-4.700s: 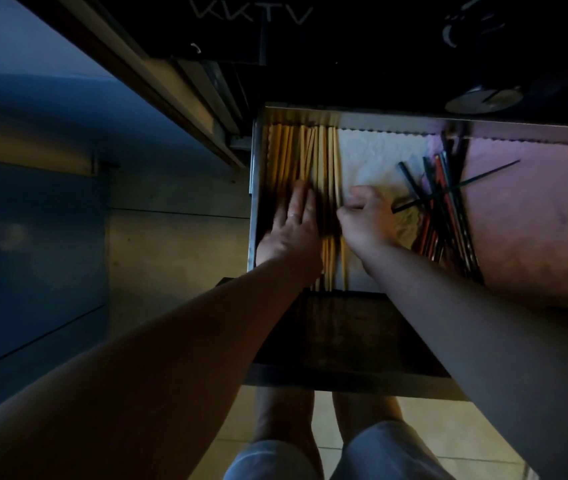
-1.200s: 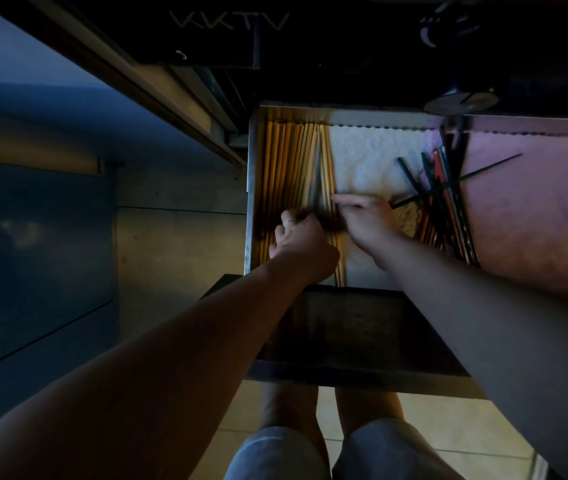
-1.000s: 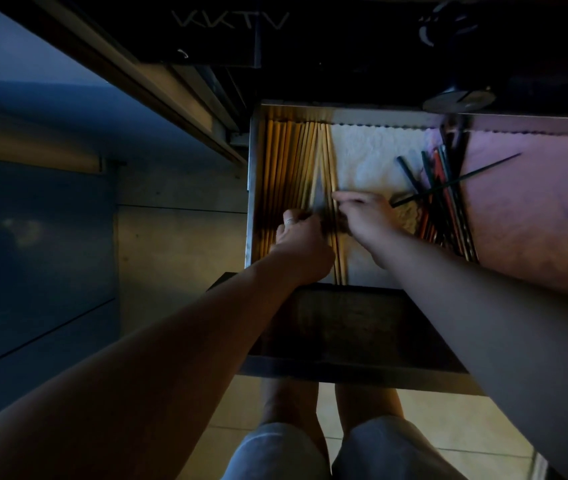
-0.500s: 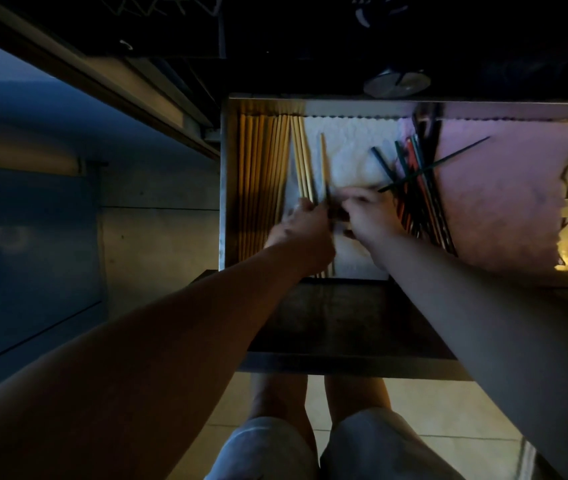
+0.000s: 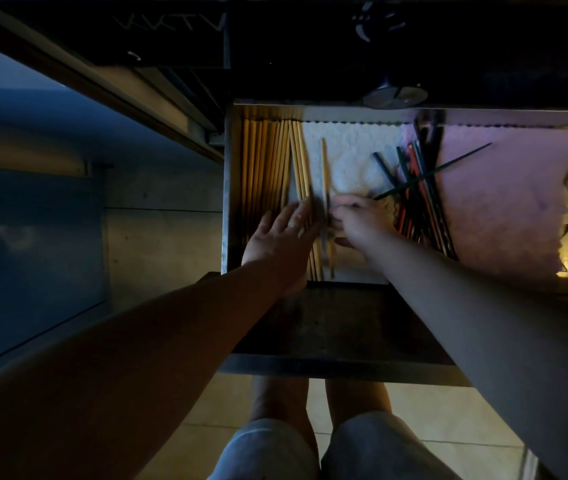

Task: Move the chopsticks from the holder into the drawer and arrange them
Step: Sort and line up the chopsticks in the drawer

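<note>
In the open drawer (image 5: 226, 188), yellow wooden chopsticks (image 5: 264, 168) lie side by side along the left wall, on a white liner (image 5: 352, 150). A messy pile of dark chopsticks (image 5: 418, 188) sits next to a pink cloth (image 5: 500, 209). The left hand (image 5: 282, 237) lies flat on the yellow ones, fingers straight. The right hand (image 5: 358, 225) pinches one lone chopstick (image 5: 324, 168) just beside them. Pale letters (image 5: 171, 24) up above look like "KTV".
</note>
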The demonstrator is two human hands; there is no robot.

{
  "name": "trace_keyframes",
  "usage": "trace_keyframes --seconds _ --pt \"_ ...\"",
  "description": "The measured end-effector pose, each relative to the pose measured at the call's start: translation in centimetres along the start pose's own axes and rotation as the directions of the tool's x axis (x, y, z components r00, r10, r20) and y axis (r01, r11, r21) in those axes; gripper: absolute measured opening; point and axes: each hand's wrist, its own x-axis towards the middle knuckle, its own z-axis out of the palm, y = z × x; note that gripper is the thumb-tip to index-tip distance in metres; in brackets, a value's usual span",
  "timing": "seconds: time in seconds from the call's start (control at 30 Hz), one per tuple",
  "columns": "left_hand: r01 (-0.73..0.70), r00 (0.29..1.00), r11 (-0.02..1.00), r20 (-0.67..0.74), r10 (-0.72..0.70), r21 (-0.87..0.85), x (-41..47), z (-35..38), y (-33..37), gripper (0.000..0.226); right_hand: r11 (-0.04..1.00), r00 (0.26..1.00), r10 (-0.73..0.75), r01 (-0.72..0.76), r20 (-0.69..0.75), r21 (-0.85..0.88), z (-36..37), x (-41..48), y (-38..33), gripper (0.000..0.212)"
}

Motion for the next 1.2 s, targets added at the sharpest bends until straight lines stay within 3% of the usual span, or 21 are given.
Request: trace_keyframes --seconds 0.43,0.53,0.77,0.97,1.2 --pt "-0.111 0.994 0.97 -0.05 0.102 -0.217 1.5 0.0 -0.7 0.076 1.0 0.998 0.022 -0.021 -0.057 0.007 0.7 0.4 0.0 0.029" --pt "-0.123 0.992 0.972 -0.061 0.113 -0.199 1.5 0.0 -1.0 0.073 0.997 0.993 -0.067 0.063 -0.095 -0.044 0.7 0.2 0.2 0.024" --pt "-0.014 1.0 0.996 -0.024 0.012 -0.093 0.3 0.7 -2.4 0.087 0.937 0.965 -0.254 0.229 -0.067 -0.264 2.0 -0.5 -0.6 0.025" --pt "0.164 0.986 0.954 0.018 -0.165 -0.25 -0.4 -0.4 -1.9 0.078 0.815 0.923 -0.371 0.272 -0.099 -0.511 3.3 -0.4 -0.9 0.019" --pt "0.136 0.991 0.988 -0.022 -0.134 0.073 -0.6 -1.0 -2.0 0.073 0.666 0.893 -0.422 0.189 -0.155 -0.721 5.3 0.4 -2.3 0.03"
